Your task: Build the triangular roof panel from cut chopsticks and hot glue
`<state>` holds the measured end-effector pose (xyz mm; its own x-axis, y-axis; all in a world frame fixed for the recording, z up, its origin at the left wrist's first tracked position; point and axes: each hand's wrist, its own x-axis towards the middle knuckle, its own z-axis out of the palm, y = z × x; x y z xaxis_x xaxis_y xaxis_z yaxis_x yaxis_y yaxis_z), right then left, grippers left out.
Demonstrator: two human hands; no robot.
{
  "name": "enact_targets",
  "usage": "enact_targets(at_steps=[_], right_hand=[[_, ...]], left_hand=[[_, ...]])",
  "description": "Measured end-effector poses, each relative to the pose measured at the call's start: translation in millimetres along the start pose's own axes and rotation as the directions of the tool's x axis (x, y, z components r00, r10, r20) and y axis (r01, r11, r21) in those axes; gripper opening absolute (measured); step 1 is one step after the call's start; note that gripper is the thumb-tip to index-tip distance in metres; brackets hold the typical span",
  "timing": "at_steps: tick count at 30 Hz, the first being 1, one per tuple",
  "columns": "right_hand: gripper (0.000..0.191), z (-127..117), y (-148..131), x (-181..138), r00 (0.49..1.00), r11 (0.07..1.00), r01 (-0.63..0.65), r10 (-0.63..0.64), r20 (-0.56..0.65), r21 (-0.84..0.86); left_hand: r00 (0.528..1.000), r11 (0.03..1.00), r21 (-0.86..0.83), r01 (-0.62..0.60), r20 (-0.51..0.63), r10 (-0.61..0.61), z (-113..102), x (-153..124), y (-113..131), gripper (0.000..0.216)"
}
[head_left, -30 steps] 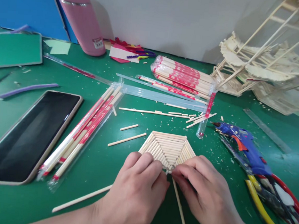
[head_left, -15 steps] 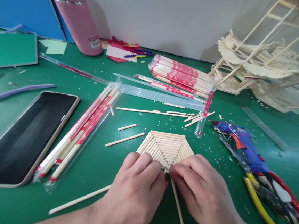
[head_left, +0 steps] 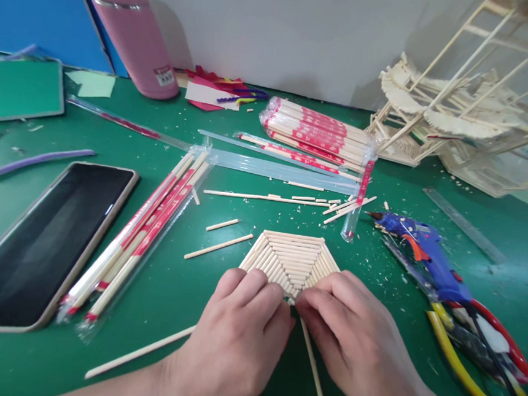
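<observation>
Head view: left hand point(head_left: 237, 337) curls its fingers together onto the near edge of the stick panel point(head_left: 293, 256), which lies on the green table point(head_left: 181, 302). Right hand point(head_left: 353, 335) pinches a thin stick point(head_left: 311, 368) at the panel's near tip. Right of the panel lies a blue glue gun point(head_left: 425, 255); left of it, wrapped chopsticks point(head_left: 145, 237).

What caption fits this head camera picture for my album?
Left hand and right hand touch a flat stick panel on a green mat, glue gun nearby.

Both hands point(head_left: 289, 336) on stick panel point(head_left: 293, 257)
</observation>
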<state>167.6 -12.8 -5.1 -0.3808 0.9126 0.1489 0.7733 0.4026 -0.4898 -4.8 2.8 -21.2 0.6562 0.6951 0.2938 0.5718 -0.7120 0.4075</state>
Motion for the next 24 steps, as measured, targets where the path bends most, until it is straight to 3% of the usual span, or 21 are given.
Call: enact_targets(at_steps=[24], right_hand=[[0.020,-2.5,0.0,0.9,0.997,0.999,-0.038,0.037,0.069,0.008]], left_hand=[[0.999,1.000,-0.021,0.001,0.041,0.000,-3.5,0.6,-0.2,0.014]])
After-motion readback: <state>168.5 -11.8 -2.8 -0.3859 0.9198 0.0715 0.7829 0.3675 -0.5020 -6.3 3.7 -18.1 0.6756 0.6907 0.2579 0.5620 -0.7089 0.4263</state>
